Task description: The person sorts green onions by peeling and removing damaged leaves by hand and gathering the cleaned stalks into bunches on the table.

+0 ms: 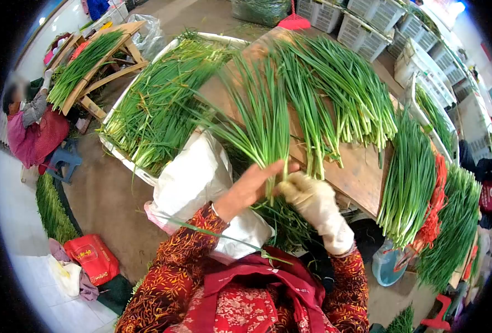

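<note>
While the left hand (244, 191) grips the green bunch (261, 125) by its near ends, seemingly keeping it together, I cannot tell whether the gloved right hand (311, 201) grips anything.

Yellow lettering (90, 254) on red bag (99, 272): too small to read.

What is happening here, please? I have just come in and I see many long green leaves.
A person is handling a bunch of long green stalks: the bare left hand and the gloved right hand meet at its pale lower ends. How firmly each hand grips is hard to tell. More bunches lie on the wooden board, and a loose heap fills the white tub at the left. Further left, another person sits beside a second board of greens.
</note>
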